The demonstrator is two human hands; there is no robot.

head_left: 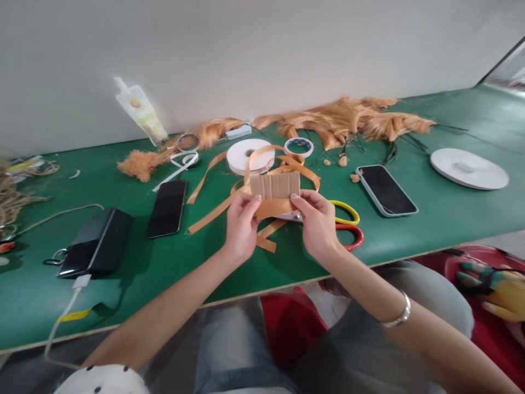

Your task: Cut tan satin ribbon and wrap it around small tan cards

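Holding: cardboard strip point(275, 185), above the table's point(430, 219) near middle
Long axis: left to right
Left hand point(241, 225): fingers pinch left end
Right hand point(318, 223): fingers pinch right end
Beneath: orange ribbon point(274, 208), trailing left

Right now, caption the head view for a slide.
Both hands, left hand and right hand, hold a cardboard piece wound with tan ribbon above a green table.

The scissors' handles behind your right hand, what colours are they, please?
On the scissors, one handle is yellow, the other red; head view.
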